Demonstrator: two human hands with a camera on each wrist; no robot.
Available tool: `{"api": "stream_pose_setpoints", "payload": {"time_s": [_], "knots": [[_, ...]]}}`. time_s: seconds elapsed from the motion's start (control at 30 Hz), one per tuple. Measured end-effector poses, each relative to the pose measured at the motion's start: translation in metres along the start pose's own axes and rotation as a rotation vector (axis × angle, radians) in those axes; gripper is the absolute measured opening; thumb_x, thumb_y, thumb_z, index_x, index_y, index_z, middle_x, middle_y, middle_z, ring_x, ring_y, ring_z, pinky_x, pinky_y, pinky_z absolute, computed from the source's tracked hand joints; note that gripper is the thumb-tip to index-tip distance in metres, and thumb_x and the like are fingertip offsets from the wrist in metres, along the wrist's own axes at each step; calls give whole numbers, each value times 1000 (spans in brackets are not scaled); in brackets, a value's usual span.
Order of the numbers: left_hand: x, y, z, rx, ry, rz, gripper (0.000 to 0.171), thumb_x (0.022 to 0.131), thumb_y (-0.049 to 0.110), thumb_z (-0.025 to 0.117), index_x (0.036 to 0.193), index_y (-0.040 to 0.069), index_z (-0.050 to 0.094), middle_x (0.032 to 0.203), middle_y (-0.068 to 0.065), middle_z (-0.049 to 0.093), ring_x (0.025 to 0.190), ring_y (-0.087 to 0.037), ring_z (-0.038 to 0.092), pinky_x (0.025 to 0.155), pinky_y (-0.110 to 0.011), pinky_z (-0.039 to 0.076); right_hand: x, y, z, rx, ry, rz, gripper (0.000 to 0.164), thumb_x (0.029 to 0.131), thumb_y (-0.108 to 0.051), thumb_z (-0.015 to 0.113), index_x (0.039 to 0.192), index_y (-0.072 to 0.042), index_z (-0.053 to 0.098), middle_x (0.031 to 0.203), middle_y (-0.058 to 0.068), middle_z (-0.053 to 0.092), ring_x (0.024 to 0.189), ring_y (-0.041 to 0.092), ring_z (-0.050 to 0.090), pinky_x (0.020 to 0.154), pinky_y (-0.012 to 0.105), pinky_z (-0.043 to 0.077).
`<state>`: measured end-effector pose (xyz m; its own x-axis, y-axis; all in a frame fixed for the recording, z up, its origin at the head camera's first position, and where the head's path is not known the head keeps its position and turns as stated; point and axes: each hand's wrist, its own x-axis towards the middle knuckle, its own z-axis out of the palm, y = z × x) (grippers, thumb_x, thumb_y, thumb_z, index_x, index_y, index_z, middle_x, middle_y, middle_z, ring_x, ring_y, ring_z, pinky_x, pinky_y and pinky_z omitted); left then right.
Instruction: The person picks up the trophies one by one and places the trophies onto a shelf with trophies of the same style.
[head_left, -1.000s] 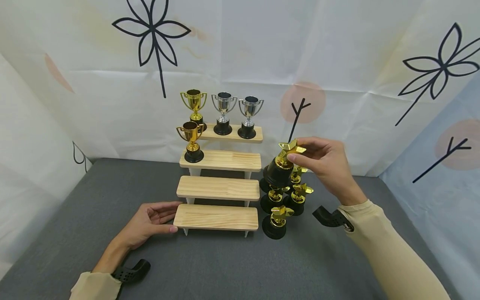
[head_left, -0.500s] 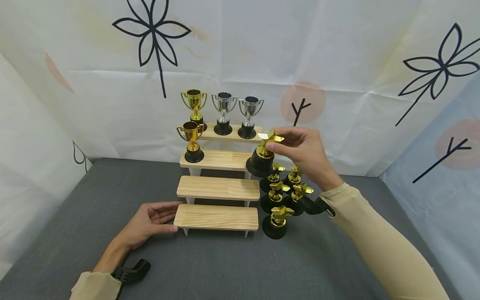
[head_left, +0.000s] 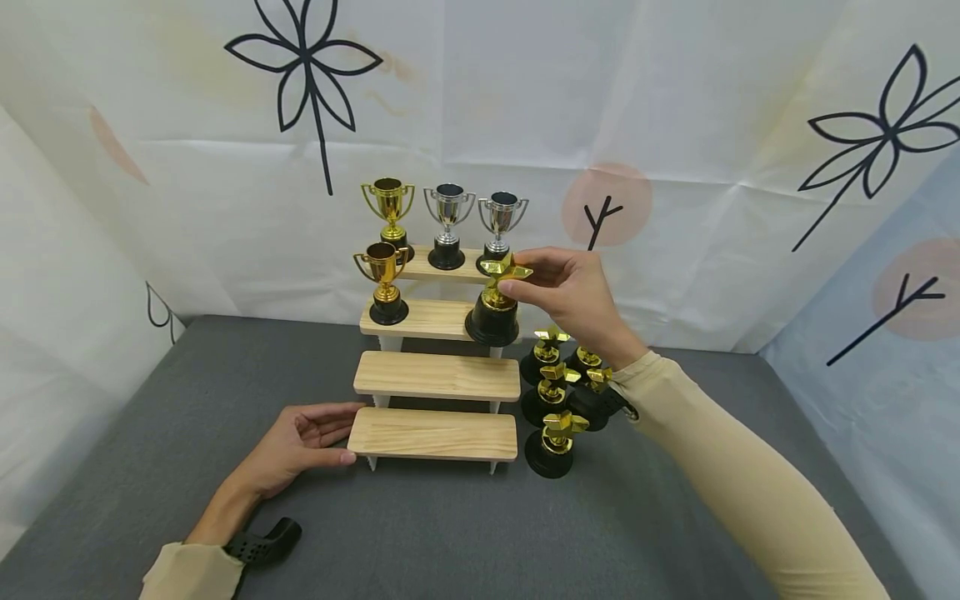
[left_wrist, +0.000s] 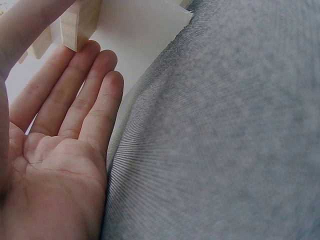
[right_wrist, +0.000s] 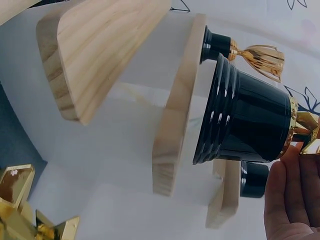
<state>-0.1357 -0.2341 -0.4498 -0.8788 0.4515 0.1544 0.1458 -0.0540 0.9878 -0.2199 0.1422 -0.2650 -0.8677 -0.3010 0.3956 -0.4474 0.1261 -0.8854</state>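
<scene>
My right hand (head_left: 573,292) pinches the gold star of a star trophy (head_left: 493,315) between thumb and fingers. Its black base (right_wrist: 250,117) hangs close over the right end of the second shelf from the top (head_left: 431,319), apart from the wood in the right wrist view. At the left end of that shelf stands a bronze-gold cup trophy (head_left: 386,287). My left hand (head_left: 300,442), fingers straight, rests against the left end of the lowest shelf (head_left: 431,435); the left wrist view shows its fingertips (left_wrist: 90,48) at the wood.
A gold cup (head_left: 388,204) and two silver cups, one on the left (head_left: 448,208) and one on the right (head_left: 502,212), stand on the top shelf. Several star trophies (head_left: 551,442) stand on the grey table (head_left: 420,533) right of the stepped rack. A patterned white cloth (head_left: 525,92) hangs behind.
The right hand has carried the star trophy leftward, from above the other star trophies to over the second shelf. My left hand stays in place.
</scene>
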Motion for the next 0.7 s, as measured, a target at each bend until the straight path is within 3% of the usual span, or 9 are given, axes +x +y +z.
{"api": "stream_pose_setpoints", "payload": {"time_s": [0.27,0.7], "knots": [[0,0,0,6,7,-10,68,82,-13,77,139,-24,42,139,-25,56,122,-13,62,103,-30,53,6,3,11,-23,-15,7,29,88,0,78,116,6,71,108,14,73,95,20,73,88,33,62],[0,0,0,-10,1,4,67,82,-13,76,138,-24,42,137,-12,61,122,-14,62,103,-31,53,18,3,25,23,-30,14,30,89,-2,78,117,5,71,110,18,73,96,22,73,88,34,62]]}}
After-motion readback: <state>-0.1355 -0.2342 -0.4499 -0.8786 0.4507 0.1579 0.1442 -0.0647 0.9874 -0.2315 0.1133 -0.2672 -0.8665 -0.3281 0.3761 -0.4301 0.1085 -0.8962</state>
